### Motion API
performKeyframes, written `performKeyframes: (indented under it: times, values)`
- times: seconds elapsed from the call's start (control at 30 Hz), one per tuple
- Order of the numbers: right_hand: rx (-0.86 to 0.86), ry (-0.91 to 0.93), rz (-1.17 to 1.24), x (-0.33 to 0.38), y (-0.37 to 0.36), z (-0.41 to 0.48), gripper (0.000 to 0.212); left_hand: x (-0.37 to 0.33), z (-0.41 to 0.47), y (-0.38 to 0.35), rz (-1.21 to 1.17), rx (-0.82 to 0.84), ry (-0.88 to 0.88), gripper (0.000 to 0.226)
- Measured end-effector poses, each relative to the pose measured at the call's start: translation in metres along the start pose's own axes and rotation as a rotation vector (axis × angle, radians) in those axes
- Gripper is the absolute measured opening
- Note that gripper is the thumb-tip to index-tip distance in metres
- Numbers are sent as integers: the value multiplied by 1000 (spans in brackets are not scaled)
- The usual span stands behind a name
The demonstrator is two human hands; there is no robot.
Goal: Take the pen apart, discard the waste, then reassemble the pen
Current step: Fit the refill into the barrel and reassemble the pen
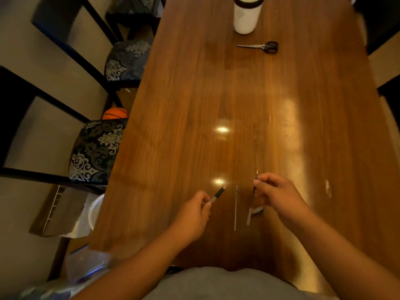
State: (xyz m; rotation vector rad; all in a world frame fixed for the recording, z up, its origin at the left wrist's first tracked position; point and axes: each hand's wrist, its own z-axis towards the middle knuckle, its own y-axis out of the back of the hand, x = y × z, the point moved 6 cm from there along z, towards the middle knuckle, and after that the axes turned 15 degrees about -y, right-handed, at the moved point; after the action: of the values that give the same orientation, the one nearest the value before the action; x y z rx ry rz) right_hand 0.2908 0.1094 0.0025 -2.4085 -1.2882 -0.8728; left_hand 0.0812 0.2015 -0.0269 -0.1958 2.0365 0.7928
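The left hand (195, 210) is pinching the pen barrel (218, 194), open end outward, while the right hand (276, 192) is pinching what looks like a refill (255, 180), aiming it for insertion; another refill (235, 207) is lying between them.

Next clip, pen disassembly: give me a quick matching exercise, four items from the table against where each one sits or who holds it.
Items:
1. scissors
2. white container
3. pen barrel
4. thin refill

Places:
A. lying on the table between the two hands
B. pinched in the left hand
C. standing at the far end of the table
D. lying just in front of the container

Pairs: 1-D, 2-C, 3-B, 4-A
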Motion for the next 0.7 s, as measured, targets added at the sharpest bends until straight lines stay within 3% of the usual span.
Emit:
performKeyframes:
  times: [0.37,0.7]
  values:
    - [66,73,413,37,-7,-40,17,-47,-35,41,-340,-49,-70,16]
    - [8,176,465,65,2,-65,14,-69,-55,45,-429,-50,-152,19]
